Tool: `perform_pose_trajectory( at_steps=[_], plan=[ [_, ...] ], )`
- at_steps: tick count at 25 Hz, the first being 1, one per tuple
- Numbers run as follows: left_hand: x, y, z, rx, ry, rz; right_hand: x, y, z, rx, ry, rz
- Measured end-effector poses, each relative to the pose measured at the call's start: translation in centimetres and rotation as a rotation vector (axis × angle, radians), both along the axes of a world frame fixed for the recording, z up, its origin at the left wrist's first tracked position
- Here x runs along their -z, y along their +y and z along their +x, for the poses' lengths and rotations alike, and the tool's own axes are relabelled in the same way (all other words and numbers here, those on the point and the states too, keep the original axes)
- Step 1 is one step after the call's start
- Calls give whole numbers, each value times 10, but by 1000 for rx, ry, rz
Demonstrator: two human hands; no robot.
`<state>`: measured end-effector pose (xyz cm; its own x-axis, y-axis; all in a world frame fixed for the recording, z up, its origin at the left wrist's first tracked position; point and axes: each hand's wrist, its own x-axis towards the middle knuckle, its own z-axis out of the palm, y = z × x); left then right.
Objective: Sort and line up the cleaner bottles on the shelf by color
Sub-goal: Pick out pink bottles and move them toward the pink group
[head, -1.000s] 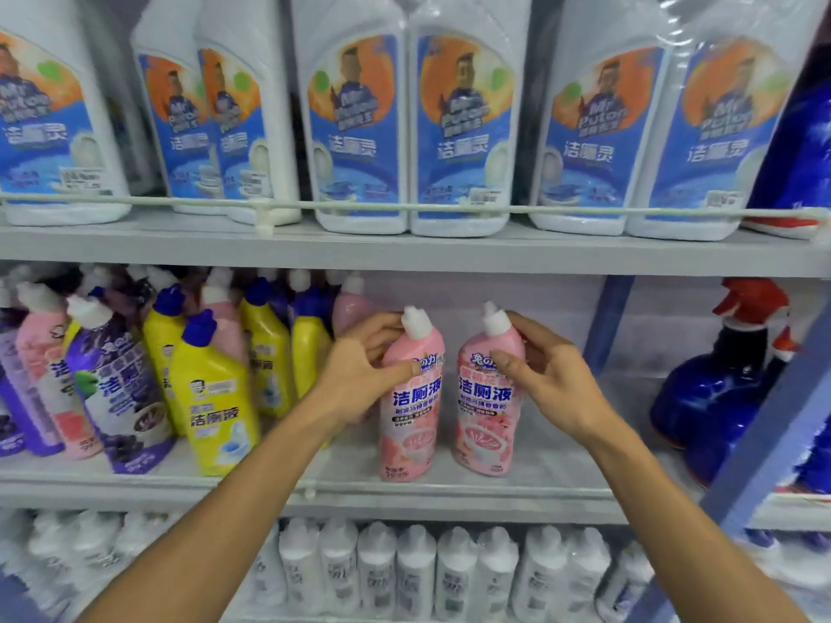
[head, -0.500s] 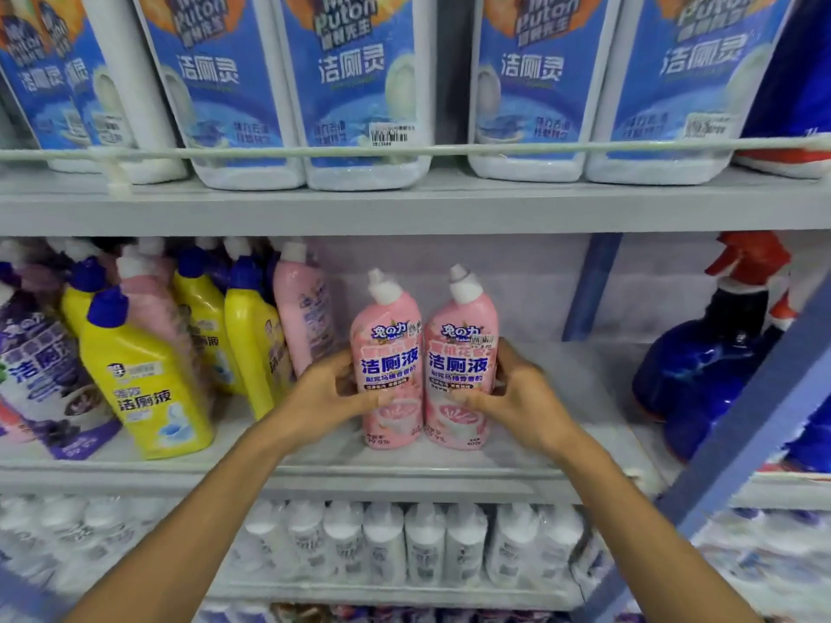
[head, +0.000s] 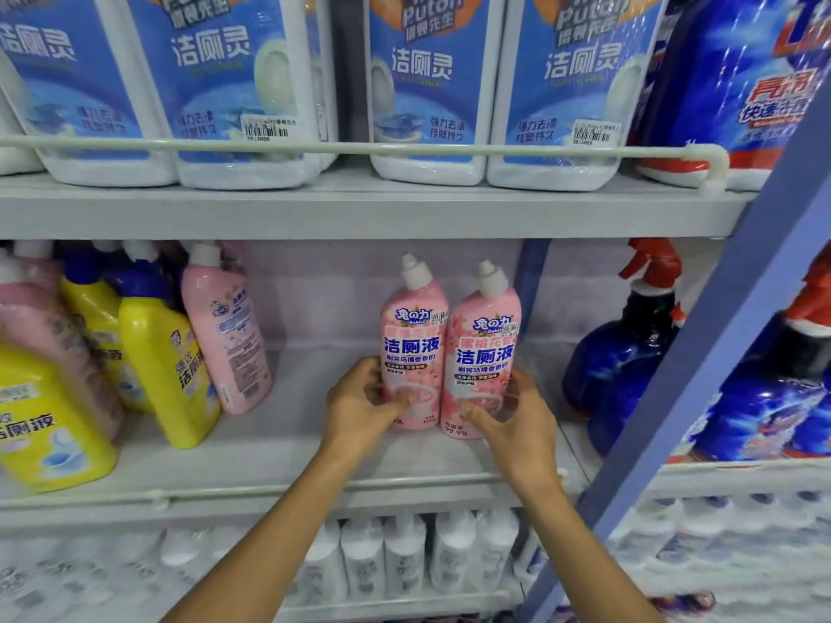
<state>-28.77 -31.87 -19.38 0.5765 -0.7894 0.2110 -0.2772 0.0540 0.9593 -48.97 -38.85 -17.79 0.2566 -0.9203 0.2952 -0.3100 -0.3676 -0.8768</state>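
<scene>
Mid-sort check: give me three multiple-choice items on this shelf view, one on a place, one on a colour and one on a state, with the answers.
1. Where do the left pink bottle and the right pink bottle stand?
A. On the top shelf
B. On the middle shelf, between the yellow bottles and the blue spray bottles
C. On the bottom shelf

2. What colour are their caps?
A. Blue
B. White
C. Red

3. What are the hands doing?
A. The left hand grips the left pink bottle and the right hand grips the right pink bottle, both bottles upright
B. Both hang free
C. Both lift one yellow bottle

Answers: 1 B, yellow shows to their left and blue sprayers to their right; 2 B, both nozzle caps are white; 3 A, fingers curl round each bottle's lower part.
</scene>
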Motion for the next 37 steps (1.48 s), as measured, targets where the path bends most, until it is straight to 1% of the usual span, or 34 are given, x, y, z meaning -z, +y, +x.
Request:
perform_pose_trajectory(
  at_steps=[3,8,11,16,22,28,31,34,37],
  plan=[
    [-4,-26,7,5,44,18,-3,-25,6,12,26,3],
    [-7,-67,20,57,-15,-52,-5,-81,21,43,-32,96],
    [1,-90,26,51,-15,-102,4,-105,29,59,-50,57],
    [8,-113,32,48,-29,-125,12,-122,38,69,-128,66],
    [9,-120,32,28,-40,-120,17,-131,41,51,-160,109],
    [4,-119,30,15,-48,-88,11,-129,40,52,-140,150],
    [-2,-117,28,-23,-90,-40,3,-128,38,81,-70,146],
    [-5,-115,25,-67,-93,-12,0,-126,38,92,-22,127],
    [-11,-105,21,-57,-96,-5,-4,-118,37,94,52,99]
  ],
)
